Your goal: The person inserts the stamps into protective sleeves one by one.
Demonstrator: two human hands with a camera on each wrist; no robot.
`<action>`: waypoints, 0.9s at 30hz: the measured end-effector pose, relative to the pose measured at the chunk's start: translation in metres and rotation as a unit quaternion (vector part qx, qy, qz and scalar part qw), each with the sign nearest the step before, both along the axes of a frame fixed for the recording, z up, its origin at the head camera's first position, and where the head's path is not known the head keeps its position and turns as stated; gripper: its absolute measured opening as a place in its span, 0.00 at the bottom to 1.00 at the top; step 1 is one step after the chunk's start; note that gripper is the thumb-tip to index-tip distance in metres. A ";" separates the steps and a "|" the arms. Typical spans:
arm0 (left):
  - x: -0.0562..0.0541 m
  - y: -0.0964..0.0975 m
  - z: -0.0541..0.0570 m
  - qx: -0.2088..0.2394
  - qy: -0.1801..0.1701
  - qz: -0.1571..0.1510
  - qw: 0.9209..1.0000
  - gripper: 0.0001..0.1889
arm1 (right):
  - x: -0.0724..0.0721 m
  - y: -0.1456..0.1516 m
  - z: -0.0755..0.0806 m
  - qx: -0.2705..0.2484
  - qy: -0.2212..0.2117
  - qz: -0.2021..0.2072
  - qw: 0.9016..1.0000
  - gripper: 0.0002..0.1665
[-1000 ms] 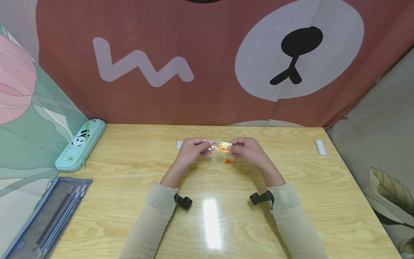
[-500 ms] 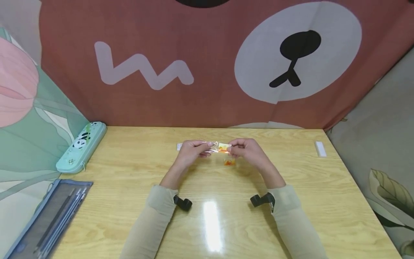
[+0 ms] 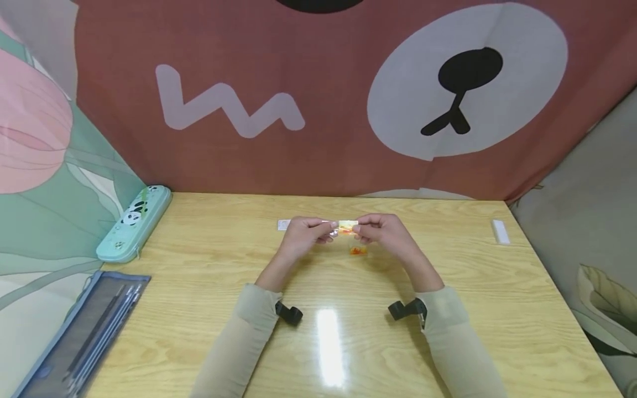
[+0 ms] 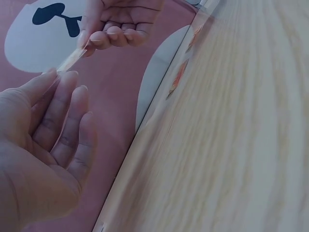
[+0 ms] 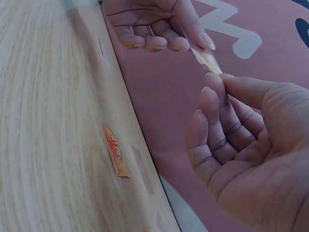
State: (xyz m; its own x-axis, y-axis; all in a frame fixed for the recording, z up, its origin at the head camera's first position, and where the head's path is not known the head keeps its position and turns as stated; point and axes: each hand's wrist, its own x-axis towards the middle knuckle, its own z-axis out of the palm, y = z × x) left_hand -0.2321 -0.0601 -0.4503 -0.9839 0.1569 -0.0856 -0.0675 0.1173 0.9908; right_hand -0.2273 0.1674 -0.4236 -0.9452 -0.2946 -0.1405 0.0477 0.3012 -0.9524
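Between both hands, above the far part of the table, is a small clear plastic wrapper with a yellow-and-orange printed part (image 3: 347,227). My left hand (image 3: 304,236) pinches its left end between thumb and forefinger. The right hand (image 3: 387,235) pinches the right end the same way; its other fingers curl loosely in the right wrist view. Seen edge-on, the wrapper (image 5: 206,59) looks thin and flat. Just below the hands, an orange printed piece (image 3: 358,250) lies on the wood; this orange piece (image 5: 115,151) shows red lettering.
A small white label-like piece (image 3: 283,225) lies partly behind the left hand. At the far right is a white block (image 3: 501,232). A mint panda pencil case (image 3: 134,224) and a mesh pouch with pencils (image 3: 94,331) lie at the left. A printed cloth (image 3: 269,160) hangs behind the table.
The clear film, crumpled a second ago and then drawn flat, now shows less; the left fingers have come closer to the printed part. Both hands keep their pinch. The head view has shifted slightly.
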 end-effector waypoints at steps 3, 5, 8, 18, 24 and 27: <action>0.001 -0.001 -0.001 0.006 -0.006 0.001 1.000 0.13 | 0.000 -0.001 0.000 0.001 -0.002 -0.002 1.000 0.20; 0.002 -0.001 0.000 0.014 -0.012 0.004 1.000 0.13 | -0.001 -0.002 0.001 0.001 0.002 -0.004 1.000 0.20; 0.003 -0.001 0.000 0.029 -0.019 0.010 0.999 0.14 | -0.001 -0.005 0.002 -0.005 0.006 -0.014 1.000 0.19; 0.004 0.001 0.003 0.067 -0.009 -0.003 0.998 0.20 | 0.000 -0.006 0.004 -0.031 0.011 -0.034 0.999 0.18; 0.004 0.003 0.003 0.057 0.016 -0.016 0.998 0.26 | -0.001 -0.003 0.001 -0.032 0.004 -0.042 0.999 0.19; 0.003 0.003 0.004 0.050 0.023 -0.028 0.998 0.29 | -0.001 -0.002 0.000 -0.035 0.000 -0.048 0.998 0.19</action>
